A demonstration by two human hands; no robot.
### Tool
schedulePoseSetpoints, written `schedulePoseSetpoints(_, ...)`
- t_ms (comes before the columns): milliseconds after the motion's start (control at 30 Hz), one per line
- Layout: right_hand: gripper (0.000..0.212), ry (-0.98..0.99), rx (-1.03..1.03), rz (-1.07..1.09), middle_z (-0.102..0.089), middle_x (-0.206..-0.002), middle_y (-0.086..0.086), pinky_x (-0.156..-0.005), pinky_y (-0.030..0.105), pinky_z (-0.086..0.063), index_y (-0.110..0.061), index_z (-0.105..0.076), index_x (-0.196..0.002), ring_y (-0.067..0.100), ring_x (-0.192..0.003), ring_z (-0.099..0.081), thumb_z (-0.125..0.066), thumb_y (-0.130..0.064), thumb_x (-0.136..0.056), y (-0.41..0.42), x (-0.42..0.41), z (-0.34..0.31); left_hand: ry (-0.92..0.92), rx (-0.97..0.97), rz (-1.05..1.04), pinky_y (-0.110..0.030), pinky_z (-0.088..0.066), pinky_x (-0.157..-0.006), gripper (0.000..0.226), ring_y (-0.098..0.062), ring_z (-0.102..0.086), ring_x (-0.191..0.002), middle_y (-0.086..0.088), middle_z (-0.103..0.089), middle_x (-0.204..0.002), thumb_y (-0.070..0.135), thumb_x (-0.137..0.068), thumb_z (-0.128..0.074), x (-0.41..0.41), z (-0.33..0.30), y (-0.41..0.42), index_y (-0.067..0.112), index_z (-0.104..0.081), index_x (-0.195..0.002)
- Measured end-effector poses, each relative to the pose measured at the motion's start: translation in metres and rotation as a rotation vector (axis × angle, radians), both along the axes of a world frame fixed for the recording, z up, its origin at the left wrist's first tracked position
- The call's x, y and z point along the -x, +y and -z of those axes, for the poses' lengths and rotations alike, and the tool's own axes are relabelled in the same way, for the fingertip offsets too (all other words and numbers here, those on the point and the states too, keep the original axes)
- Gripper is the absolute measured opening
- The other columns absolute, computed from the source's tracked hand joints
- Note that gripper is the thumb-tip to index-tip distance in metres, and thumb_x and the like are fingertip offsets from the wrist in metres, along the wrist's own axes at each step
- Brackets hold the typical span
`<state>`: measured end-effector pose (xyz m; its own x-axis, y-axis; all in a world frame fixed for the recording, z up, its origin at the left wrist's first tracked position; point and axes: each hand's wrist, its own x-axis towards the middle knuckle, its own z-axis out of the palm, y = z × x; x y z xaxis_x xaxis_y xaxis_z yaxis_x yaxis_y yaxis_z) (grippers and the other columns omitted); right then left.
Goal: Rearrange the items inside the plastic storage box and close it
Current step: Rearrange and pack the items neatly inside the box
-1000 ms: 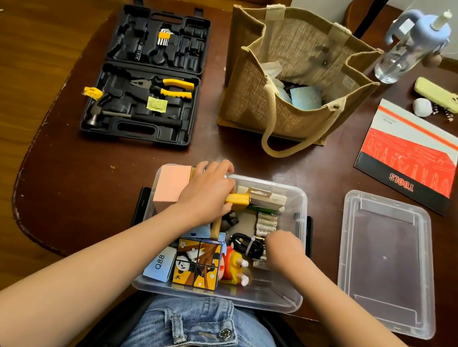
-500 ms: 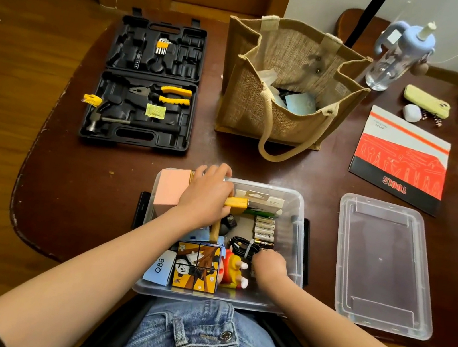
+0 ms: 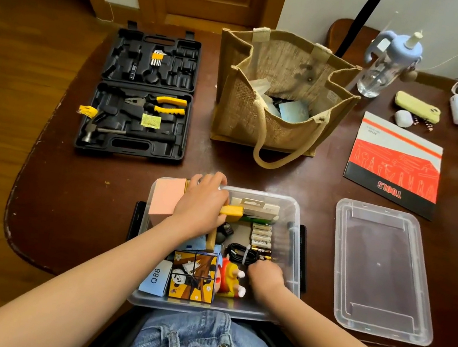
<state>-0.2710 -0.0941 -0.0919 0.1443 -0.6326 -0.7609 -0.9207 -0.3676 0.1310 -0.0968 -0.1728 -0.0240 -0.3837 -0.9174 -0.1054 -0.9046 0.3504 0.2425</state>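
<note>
Both hands reach into the open plastic storage box (image 3: 296, 214) on the table (image 3: 83, 195), the left hand (image 3: 201, 205) gripping a yellow-handled tool (image 3: 231, 210), the right hand (image 3: 265, 275) curled by the black cable (image 3: 242, 254), its grasp hidden, the lid (image 3: 380, 269) lying right of them.

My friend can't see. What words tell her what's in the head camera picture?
Two hands reach into an open clear plastic box on a brown table: the left hand grips a yellow tool, the right hand is by a black cable. The lid lies to the right.
</note>
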Motion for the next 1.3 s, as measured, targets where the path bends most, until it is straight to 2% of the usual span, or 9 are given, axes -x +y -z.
schedulePoseSetpoints(100, 0.031, -0.020, 0.024, 0.073, -0.060, -0.121, 0.012, -0.083, 0.037, -0.051, -0.005, -0.060, -0.117, 0.030, -0.112, -0.059, -0.048, 0.002, -0.089, -0.011, 0.001, -0.013, 0.009, -0.012, 0.000, -0.038, -0.025, -0.103, 0.022, -0.020, -0.038, -0.118, -0.001, -0.042, -0.125, 0.033, -0.081, -0.066, 0.000, -0.002, 0.001, 0.023, -0.067, -0.099)
schedulePoseSetpoints(233, 0.020, -0.203, 0.178, 0.215, -0.064, -0.107, 0.010, -0.068, 0.034, -0.047, -0.009, -0.053, -0.106, 0.032, -0.100, -0.063, -0.059, -0.010, -0.087, -0.029, 0.006, -0.026, 0.008, -0.018, -0.006, -0.038, -0.024, -0.104, 0.021, -0.020, -0.038, -0.118, 0.000, -0.042, -0.125, 0.033, -0.081, -0.066, -0.001, -0.002, 0.001, 0.023, -0.068, -0.099)
schedulePoseSetpoints(333, 0.036, -0.243, 0.154, 0.156, -0.063, -0.111, 0.009, -0.072, 0.036, -0.049, -0.010, -0.045, -0.119, 0.031, -0.101, -0.061, -0.061, -0.019, -0.087, -0.033, 0.003, -0.021, 0.011, -0.023, -0.002, -0.038, -0.024, -0.104, 0.021, -0.019, -0.038, -0.118, 0.000, -0.042, -0.125, 0.033, -0.080, -0.066, 0.000, -0.002, 0.000, 0.023, -0.068, -0.098)
schedulePoseSetpoints(433, 0.031, -0.230, 0.154, 0.077, -0.064, -0.113, 0.009, -0.078, 0.037, -0.050, -0.010, -0.051, -0.120, 0.030, -0.104, -0.060, -0.055, -0.016, -0.090, -0.033, -0.001, -0.015, 0.012, -0.024, -0.005, -0.038, -0.025, -0.104, 0.021, -0.020, -0.038, -0.118, -0.001, -0.043, -0.125, 0.033, -0.080, -0.067, 0.000, -0.002, 0.000, 0.023, -0.068, -0.098)
schedulePoseSetpoints(600, 0.020, -0.264, 0.184, 0.149, -0.064, -0.093, 0.004, -0.061, 0.029, -0.043, -0.015, -0.055, -0.089, 0.025, -0.085, -0.062, -0.062, -0.032, -0.080, -0.038, -0.001, -0.023, 0.017, -0.020, -0.015, -0.038, -0.027, -0.102, 0.021, -0.020, -0.039, -0.118, -0.001, -0.043, -0.125, 0.034, -0.080, -0.068, 0.000, -0.001, 0.001, 0.022, -0.068, -0.098)
schedulePoseSetpoints(767, 0.024, -0.252, 0.025, 0.380, -0.055, -0.083, 0.002, -0.063, 0.029, -0.045, -0.014, -0.051, -0.083, 0.022, -0.078, -0.054, -0.062, -0.036, -0.082, -0.037, 0.002, -0.030, 0.016, -0.020, -0.013, -0.038, -0.026, -0.103, 0.021, -0.020, -0.039, -0.117, -0.001, -0.043, -0.125, 0.034, -0.081, -0.067, 0.000, -0.001, 0.001, 0.022, -0.068, -0.098)
schedulePoseSetpoints(967, 0.024, -0.158, -0.228, 0.263, -0.065, -0.092, 0.005, -0.068, 0.029, -0.043, -0.010, -0.063, -0.093, 0.025, -0.085, -0.059, -0.057, -0.032, -0.086, -0.022, -0.003, -0.028, 0.023, -0.014, -0.011, -0.038, -0.027, -0.103, 0.022, -0.020, -0.039, -0.117, -0.001, -0.043, -0.125, 0.033, -0.080, -0.068, -0.001, -0.001, 0.001, 0.022, -0.068, -0.098)
schedulePoseSetpoints(1067, 0.031, -0.158, -0.299, 0.282, -0.060, -0.065, -0.004, -0.063, 0.027, -0.043, -0.012, -0.063, -0.074, 0.019, -0.072, -0.056, -0.062, -0.042, -0.082, -0.028, 0.002, -0.032, 0.036, -0.016, -0.021, -0.038, -0.027, -0.102, 0.021, -0.020, -0.039, -0.116, -0.001, -0.044, -0.124, 0.033, -0.080, -0.068, -0.001, 0.000, 0.001, 0.021, -0.068, -0.097)
schedulePoseSetpoints(1300, 0.017, -0.214, 0.029, 0.351, -0.064, -0.107, 0.013, -0.069, 0.032, -0.045, -0.004, -0.063, -0.100, 0.031, -0.097, -0.061, -0.053, -0.010, -0.086, -0.054, -0.002, -0.042, 0.082, -0.035, -0.035, -0.036, -0.029, -0.099, 0.020, -0.020, -0.041, -0.114, -0.001, -0.044, -0.121, 0.031, -0.078, -0.070, -0.001, -0.003, 0.000, 0.020, -0.068, -0.095)
